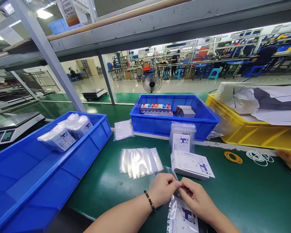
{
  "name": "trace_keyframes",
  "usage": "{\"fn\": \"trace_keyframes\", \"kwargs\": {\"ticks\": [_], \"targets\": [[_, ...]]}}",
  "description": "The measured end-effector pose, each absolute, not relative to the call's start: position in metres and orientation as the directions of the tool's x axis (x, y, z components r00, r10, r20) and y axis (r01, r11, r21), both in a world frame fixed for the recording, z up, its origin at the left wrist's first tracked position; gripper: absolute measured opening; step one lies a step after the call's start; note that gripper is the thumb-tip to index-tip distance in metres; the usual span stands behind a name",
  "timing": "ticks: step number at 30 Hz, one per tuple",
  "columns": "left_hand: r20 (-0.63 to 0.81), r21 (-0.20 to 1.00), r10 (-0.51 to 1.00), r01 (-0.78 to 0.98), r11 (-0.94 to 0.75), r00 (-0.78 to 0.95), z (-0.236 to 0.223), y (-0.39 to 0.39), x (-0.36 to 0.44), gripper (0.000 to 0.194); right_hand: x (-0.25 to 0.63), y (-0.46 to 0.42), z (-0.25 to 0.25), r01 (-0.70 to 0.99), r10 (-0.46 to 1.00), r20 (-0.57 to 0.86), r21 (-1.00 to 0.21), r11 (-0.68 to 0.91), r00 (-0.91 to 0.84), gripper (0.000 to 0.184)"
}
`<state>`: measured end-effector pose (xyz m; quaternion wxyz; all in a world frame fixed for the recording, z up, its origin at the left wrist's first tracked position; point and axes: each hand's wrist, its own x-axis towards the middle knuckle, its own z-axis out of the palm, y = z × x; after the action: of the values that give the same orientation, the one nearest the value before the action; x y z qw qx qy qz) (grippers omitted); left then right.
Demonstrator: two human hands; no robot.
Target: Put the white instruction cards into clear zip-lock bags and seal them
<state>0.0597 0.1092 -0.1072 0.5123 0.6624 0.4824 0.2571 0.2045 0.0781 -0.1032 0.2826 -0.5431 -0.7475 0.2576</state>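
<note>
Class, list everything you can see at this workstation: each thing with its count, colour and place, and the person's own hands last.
bagged leaflet: one, white with blue print, in clear bag, pinched by both hands
leaflet stack: one, white, table centre
empty bags: one pile, clear, left of stack
left bin: one, blue, holds bagged packs
middle bin: one, blue, holds boxes
yellow bin: one, right
rubber bands: orange and white, right
scale: one, far left
left hand: beaded bracelet
right hand
</note>
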Motion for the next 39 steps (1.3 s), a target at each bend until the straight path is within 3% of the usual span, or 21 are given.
{"fn": "trace_keyframes", "kwargs": {"ticks": [12, 16, 23, 36, 39], "targets": [[-0.189, 0.940, 0.874, 0.339, 0.029, 0.449, -0.106, 0.110, 0.061, 0.010, 0.209, 0.079, -0.099, 0.650, 0.956, -0.016, -0.737, 0.187, -0.293, 0.015], [-0.173, 0.935, 0.875, 0.355, 0.001, 0.453, -0.106, 0.110, 0.061, 0.012, 0.211, 0.081, -0.100, 0.623, 0.942, 0.020, -0.746, 0.236, -0.334, 0.026], [-0.139, 0.842, 0.860, 0.516, -0.158, 0.491, -0.107, 0.107, 0.063, 0.034, 0.204, 0.078, -0.108, 0.800, 0.965, 0.161, -0.541, 0.260, -0.205, 0.030], [-0.184, 0.948, 0.829, 0.318, 0.008, 0.529, -0.101, 0.105, 0.059, 0.027, 0.226, 0.088, -0.108, 0.773, 0.963, 0.244, -0.587, 0.241, -0.115, 0.035], [-0.219, 0.952, 0.873, 0.290, 0.094, 0.436, -0.102, 0.110, 0.059, 0.025, 0.226, 0.086, -0.104, 0.750, 0.925, 0.341, -0.566, 0.343, -0.165, 0.023]]}}
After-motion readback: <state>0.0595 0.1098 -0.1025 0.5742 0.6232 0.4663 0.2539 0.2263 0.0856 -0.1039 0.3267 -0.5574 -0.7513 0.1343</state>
